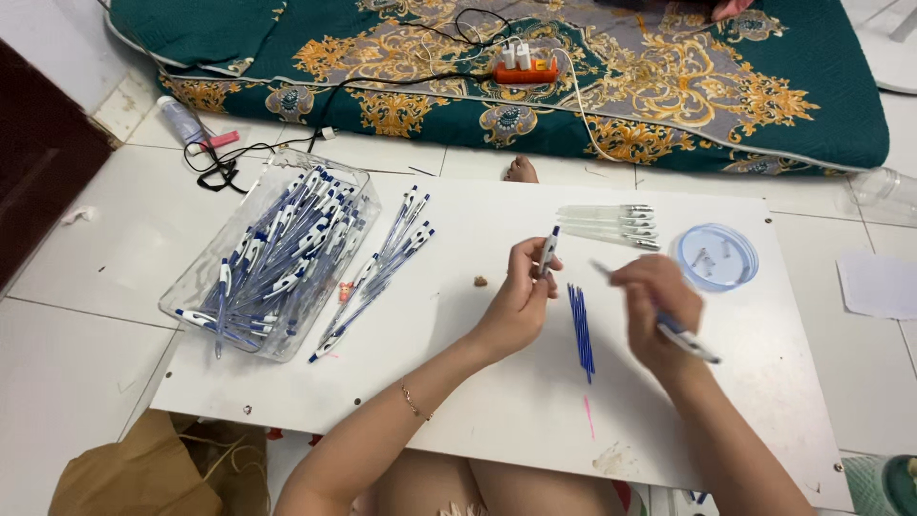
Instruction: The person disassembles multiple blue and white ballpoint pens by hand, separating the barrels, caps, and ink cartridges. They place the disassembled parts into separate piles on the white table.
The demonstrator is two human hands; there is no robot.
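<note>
White board (497, 401) carried blue refills (581, 330) between the hands: left hand (521, 301) pinched a pen barrel (548, 250), right hand (659, 311) gripped a pen (686, 341).

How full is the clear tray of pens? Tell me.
Nearly full: the clear tray holds a heap of blue-and-white pens reaching its rim.

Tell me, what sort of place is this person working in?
Probably a room at home, used for hand assembly: a white board lies on the tiled floor, beside a patterned mattress, with a clear tray of pens on it.
</note>
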